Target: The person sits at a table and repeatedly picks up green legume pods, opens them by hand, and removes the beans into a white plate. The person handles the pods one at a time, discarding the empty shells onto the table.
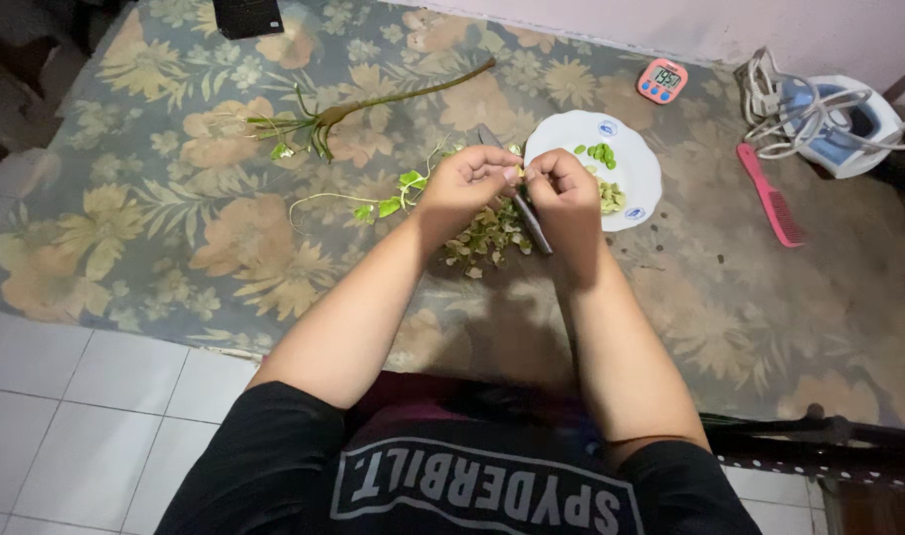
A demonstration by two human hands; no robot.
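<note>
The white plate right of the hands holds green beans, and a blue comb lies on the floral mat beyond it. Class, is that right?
Not quite: the comb is pink, not blue, as the head view shows. The white plate does hold green beans, right of the hands, on the floral mat.

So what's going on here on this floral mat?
A person sits at a floral mat, both hands raised together over a pile of small leafy trimmings. The left hand and right hand pinch something small between their fingertips; a knife lies beneath them. A white plate beside them holds green beans, and a stripped stem lies farther off.
</note>
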